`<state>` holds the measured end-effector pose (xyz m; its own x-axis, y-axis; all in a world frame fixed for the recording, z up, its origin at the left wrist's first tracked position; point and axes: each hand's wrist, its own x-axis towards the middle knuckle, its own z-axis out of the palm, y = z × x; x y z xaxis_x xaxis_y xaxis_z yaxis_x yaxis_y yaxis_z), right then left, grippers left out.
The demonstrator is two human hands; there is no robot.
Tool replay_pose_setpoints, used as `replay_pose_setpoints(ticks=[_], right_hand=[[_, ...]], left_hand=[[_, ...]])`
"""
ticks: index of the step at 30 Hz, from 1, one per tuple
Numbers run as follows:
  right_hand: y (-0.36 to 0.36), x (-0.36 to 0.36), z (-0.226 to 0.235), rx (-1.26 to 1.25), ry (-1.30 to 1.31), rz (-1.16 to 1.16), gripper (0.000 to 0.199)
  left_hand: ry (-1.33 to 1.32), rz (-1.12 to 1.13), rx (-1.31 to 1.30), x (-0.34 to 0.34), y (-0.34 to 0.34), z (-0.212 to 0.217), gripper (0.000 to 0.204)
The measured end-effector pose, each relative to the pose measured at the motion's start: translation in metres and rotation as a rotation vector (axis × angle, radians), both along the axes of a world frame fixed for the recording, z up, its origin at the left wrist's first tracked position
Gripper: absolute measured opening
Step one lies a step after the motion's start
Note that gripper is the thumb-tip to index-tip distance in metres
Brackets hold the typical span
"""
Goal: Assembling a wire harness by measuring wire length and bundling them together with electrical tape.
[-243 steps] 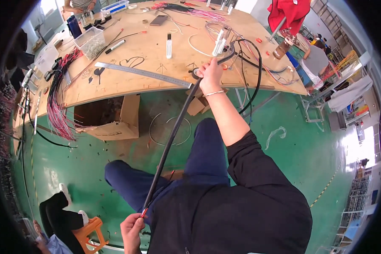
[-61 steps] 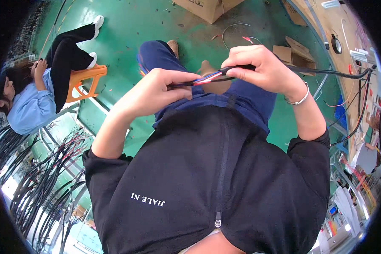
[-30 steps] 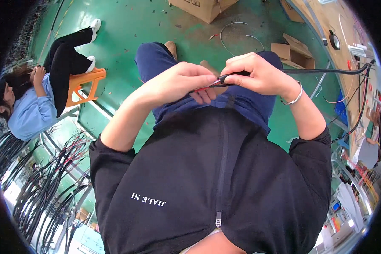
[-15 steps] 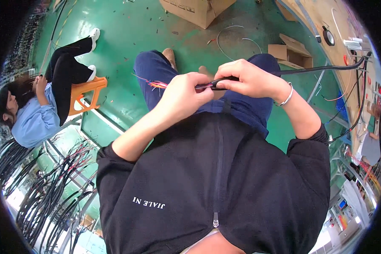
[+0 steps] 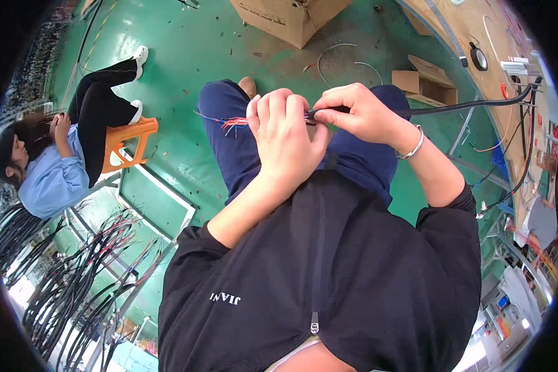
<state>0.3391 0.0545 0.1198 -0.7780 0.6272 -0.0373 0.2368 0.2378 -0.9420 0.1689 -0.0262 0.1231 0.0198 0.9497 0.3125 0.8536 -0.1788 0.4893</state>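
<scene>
Over the lap [image 5: 363, 164], the right hand [image 5: 361, 116] pinches a black cable [image 5: 465, 108] near its end; the left hand [image 5: 286, 139] curls around its wires [image 5: 232, 123]. The cable looks light, bendy, likely best held behind those fragile-looking strands.

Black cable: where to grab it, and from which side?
I'd pinch the black cable across its span between the right hand and the table, coming from above. It looks slim, nearly straight and exposed there; toward the left hand the hands cover it, and loose coloured wires stick out beyond.
</scene>
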Motion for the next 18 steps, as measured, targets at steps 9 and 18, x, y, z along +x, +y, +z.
replay_pose_setpoints(ticks=[9,18], right_hand=[[0.004,0.007,0.010,-0.011,-0.063,0.017,0.019],[0.015,0.013,0.007,-0.047,-0.073,0.207,0.018]], left_hand=[[-0.337,-0.287,-0.646,-0.033,0.017,0.011,0.027],[-1.078,-0.476,-1.425,-0.063,0.059,0.011,0.033]])
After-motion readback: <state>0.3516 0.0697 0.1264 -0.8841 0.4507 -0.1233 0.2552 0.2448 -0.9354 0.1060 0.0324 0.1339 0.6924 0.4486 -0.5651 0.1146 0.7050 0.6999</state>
